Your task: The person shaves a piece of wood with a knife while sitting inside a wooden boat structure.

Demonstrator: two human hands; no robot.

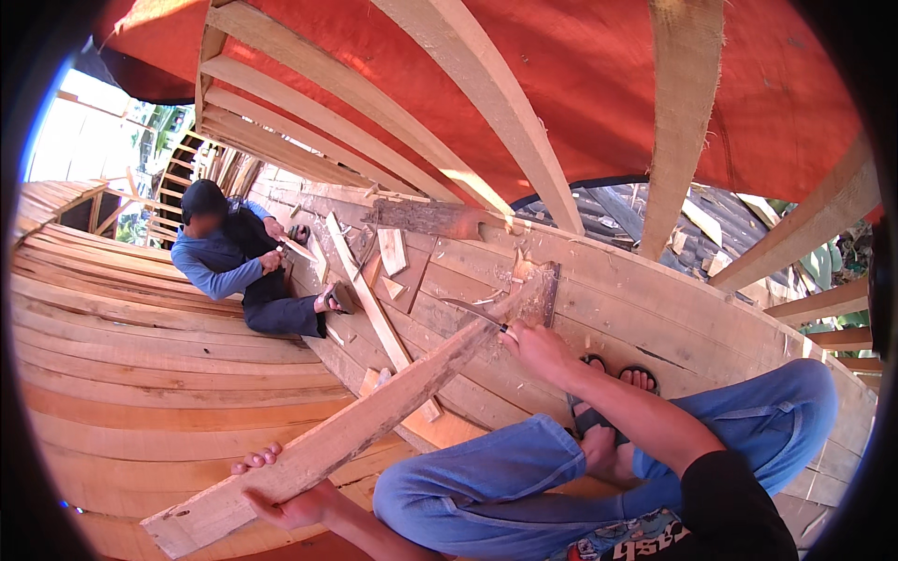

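Note:
My left hand is wrapped round a long wooden plank near its lower end, thumb on the near side and fingertips showing past the far edge. The plank slants up and to the right, away from me, its far end near a small wooden block on the boards. In my right hand is the dark handle of a knife, fist closed. Its thin curved blade points left across the plank's upper part. Whether the edge touches the wood I cannot tell.
Opposite, at left, a seated person in blue sleeves works a pale piece of wood. A narrow batten, offcuts and shavings lie on the plank floor. Curved timber ribs rise before a red tarp. My sandalled feet rest nearby.

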